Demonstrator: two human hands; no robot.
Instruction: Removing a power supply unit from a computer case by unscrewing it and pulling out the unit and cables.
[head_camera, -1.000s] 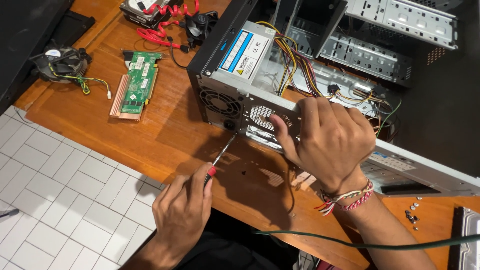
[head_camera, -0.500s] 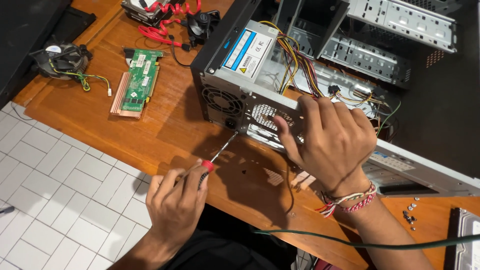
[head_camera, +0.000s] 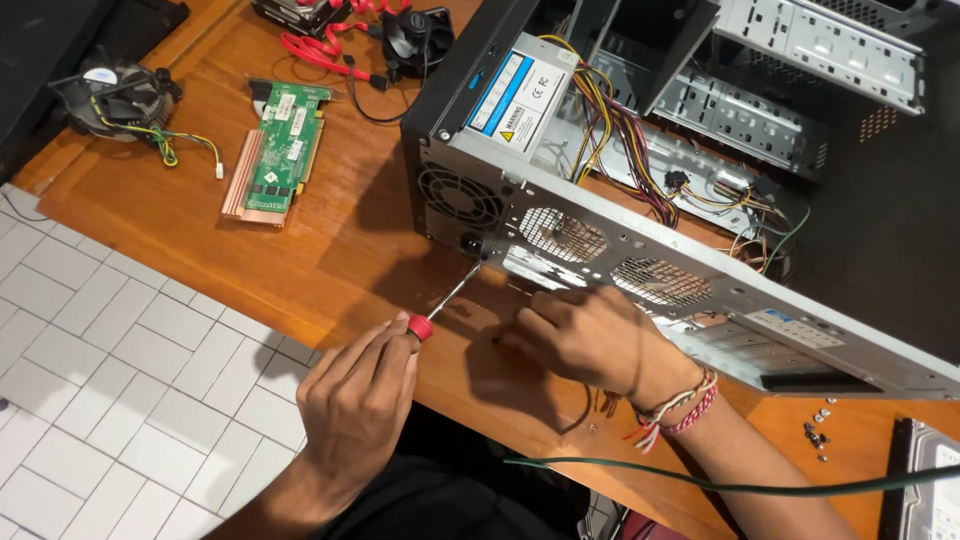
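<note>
Wooden counter (head_camera: 330, 260): your left hand (head_camera: 360, 400) grips the red-handled screwdriver (head_camera: 440, 305) against the grey metal computer case (head_camera: 600, 240), right hand (head_camera: 585, 335) empty beside it; a slanted tip could slip.

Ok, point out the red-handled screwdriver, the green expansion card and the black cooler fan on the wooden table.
red-handled screwdriver (head_camera: 447, 299), head view, on its metal shaft.
green expansion card (head_camera: 283, 150), head view, board's middle.
black cooler fan (head_camera: 112, 98), head view, hub.

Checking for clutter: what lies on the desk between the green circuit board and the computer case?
Head view: bare wooden desk between the green circuit board and computer case.
</note>
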